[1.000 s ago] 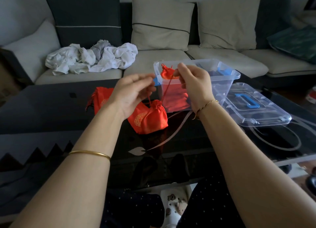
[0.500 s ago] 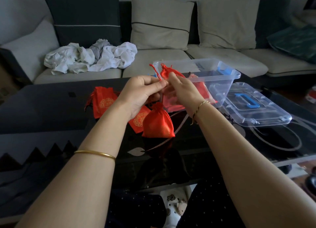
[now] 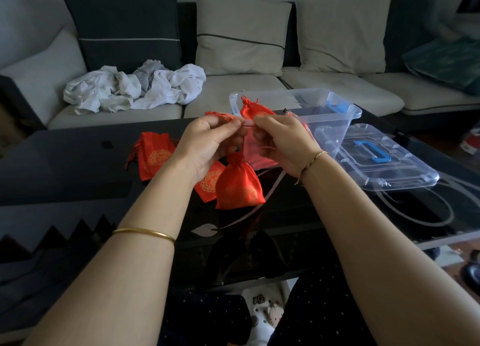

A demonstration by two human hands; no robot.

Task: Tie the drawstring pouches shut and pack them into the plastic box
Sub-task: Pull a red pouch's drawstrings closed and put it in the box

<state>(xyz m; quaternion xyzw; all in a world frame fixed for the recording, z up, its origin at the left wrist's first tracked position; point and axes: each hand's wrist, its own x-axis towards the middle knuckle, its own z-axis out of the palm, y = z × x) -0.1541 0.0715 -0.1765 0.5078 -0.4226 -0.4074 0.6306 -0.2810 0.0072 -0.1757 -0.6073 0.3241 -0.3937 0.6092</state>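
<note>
Two bare forearms reach forward over a dark glass coffee table [image 3: 298, 215], each wrist wearing a thin gold bangle. The left hand [image 3: 207, 145] and right hand [image 3: 283, 144] meet fingertip to fingertip, just in front of a clear plastic box [image 3: 335, 122]. Both are pinched closed on the red drawstring [image 3: 219, 115] of a red satin pouch [image 3: 237, 184], which hangs below the hands with its neck gathered tight and its base near the tabletop. A loop of the cord sticks up above the left thumb.

The plastic box stands open, directly behind the hands. Inside it, against its left end, sits another red pouch [image 3: 253, 110] with its knotted cord on top; more red shows through the front wall, but how many pouches cannot be told. To the right of the box lies its clear lid [image 3: 405, 169] with a blue handle. To the left of the box, two more red pouches [image 3: 153, 154] with gold medallions lie flat on the table. Behind the box is a sofa with crumpled white laundry [image 3: 135, 88].
</note>
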